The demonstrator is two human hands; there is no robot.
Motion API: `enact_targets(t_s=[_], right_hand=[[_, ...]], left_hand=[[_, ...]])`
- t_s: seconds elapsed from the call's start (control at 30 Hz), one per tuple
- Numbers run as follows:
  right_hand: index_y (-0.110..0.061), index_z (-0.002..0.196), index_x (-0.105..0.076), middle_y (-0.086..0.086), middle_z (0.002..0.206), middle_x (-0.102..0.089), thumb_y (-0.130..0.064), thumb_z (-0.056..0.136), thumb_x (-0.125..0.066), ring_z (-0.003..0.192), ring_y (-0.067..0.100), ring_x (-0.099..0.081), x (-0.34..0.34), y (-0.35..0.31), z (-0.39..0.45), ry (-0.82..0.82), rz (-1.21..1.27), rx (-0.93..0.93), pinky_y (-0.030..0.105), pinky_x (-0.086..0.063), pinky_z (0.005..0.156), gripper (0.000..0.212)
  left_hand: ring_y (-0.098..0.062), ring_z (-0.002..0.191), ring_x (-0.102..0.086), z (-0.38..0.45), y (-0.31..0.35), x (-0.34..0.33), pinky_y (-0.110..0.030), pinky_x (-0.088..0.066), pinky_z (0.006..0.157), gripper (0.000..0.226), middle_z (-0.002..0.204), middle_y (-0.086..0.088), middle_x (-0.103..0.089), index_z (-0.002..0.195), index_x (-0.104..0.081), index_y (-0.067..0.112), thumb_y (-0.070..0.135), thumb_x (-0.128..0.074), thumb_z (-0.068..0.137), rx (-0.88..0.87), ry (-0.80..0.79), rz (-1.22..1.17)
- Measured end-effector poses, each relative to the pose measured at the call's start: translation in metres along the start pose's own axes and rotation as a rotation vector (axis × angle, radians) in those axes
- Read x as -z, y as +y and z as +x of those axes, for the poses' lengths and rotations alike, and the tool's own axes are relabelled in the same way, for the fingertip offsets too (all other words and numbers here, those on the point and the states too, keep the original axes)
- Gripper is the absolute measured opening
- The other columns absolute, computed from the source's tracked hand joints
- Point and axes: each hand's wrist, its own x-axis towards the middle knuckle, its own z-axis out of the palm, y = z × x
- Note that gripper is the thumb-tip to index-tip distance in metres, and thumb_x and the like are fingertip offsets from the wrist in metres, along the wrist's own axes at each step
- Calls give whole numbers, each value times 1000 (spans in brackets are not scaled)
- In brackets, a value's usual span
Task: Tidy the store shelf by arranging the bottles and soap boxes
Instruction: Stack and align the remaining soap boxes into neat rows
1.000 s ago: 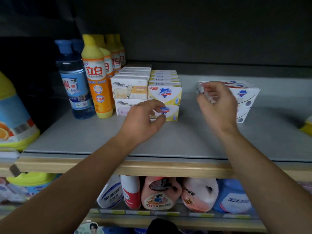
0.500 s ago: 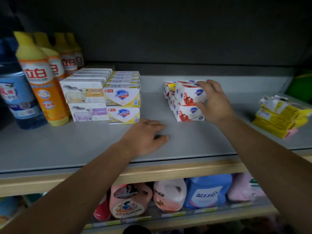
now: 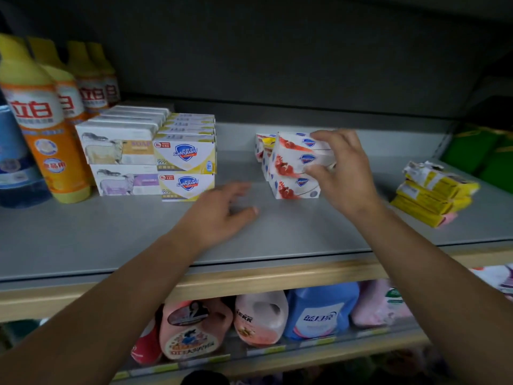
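Grey shelf board (image 3: 111, 234) with a pale wooden front edge fills the middle of the view, and we read the scene from that edge inward. Below the edge we see a lower shelf with a pink jug (image 3: 191, 329), a paler pink jug (image 3: 261, 318) and a blue jug (image 3: 319, 309) standing side by side.

On the board itself, nearest to us, our left hand (image 3: 219, 212) lies palm down, fingers spread and relaxed, holding nothing; it is blurred, so we cannot tell whether the fingertips touch the board. It sits in the gap between two groups of soap boxes.

Right of the gap, our right hand (image 3: 341, 173) grips the top red-and-white soap box (image 3: 297, 157), thumb on the near face and fingers curled over the top. That box is tilted and rests on a second red-and-white box (image 3: 294, 187) lying flat on the board. Just behind them we see more small boxes (image 3: 265, 143), partly hidden.

Left of the gap stand two stacked yellow-and-white soap boxes (image 3: 186, 168), touching two stacked white soap boxes (image 3: 122, 159) with an animal picture; rows of the same boxes run behind each stack toward the back wall.

Farther left, a row of orange bottles (image 3: 47, 129) with yellow caps runs front to back, and a blue bottle (image 3: 14, 162) stands at the picture's edge.

At the far right, well apart from the hands, lies a pile of yellow packets (image 3: 433, 195), with green packaging (image 3: 483, 151) behind it.
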Motion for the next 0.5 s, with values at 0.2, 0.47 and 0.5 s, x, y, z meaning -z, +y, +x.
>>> enact_targets(t_s=[0.2, 0.47, 0.5], right_hand=[[-19, 124, -64, -8, 117, -50, -4, 71, -78, 111, 7, -51, -22, -36, -54, -229, 198, -52, 22, -39, 104, 57], [-28, 143, -38, 3, 141, -46, 3, 74, -73, 116, 11, -58, -31, -37, -76, -313, 568, -261, 32, -51, 97, 83], [-25, 144, -38, 5, 142, -47, 6, 75, -73, 119, 15, -57, -32, -36, -76, -323, 554, -241, 36, -50, 100, 82]], left_hand=[[-20, 91, -70, -11, 8, 7, -38, -57, 82, 46, 101, 1, -72, 108, -60, 24, 48, -71, 70, -13, 9, -384], [-27, 52, -65, -7, 16, 16, -35, -57, 50, 18, 80, -15, -71, 110, -60, 7, 15, -61, 94, 226, 54, -658], [-27, 50, -63, -7, 16, 16, -33, -55, 48, 19, 79, -15, -70, 112, -59, 8, 18, -59, 95, 248, 61, -688]])
